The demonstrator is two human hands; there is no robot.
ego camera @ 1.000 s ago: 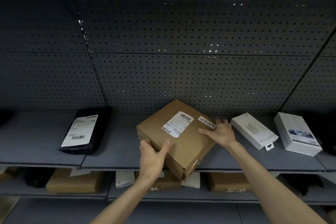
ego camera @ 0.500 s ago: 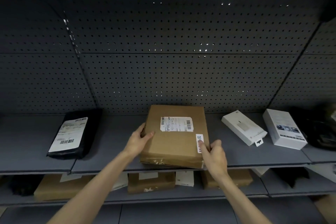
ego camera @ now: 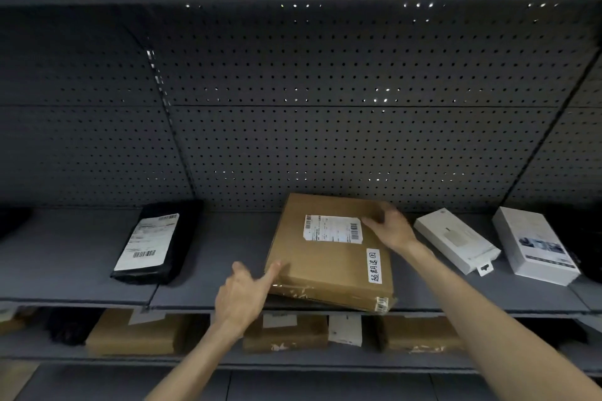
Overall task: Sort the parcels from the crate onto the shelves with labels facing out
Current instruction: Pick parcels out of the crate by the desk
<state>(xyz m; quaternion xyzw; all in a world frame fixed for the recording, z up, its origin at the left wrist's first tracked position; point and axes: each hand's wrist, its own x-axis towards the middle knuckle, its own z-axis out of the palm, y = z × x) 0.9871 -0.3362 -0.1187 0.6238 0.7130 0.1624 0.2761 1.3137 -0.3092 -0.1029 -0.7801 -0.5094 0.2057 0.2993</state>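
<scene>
Nearest, left hand (ego camera: 242,298), fingers straight against the near-left corner of a flat brown cardboard parcel (ego camera: 329,265) lying on the grey metal shelf (ego camera: 75,257), white label (ego camera: 333,228) up. Right hand (ego camera: 391,228), fingers relaxed, touching its far-right corner. Beside: glossy black mailer bag (ego camera: 156,242), two smooth white boxes (ego camera: 456,242). Behind: perforated pegboard (ego camera: 325,140).

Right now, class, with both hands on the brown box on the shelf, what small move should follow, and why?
Probably nudge the brown box straight. It lies flat on the shelf, label up, but its front right corner juts past the edge. The left hand touches its near left corner and the right hand rests at its far right edge.
</scene>
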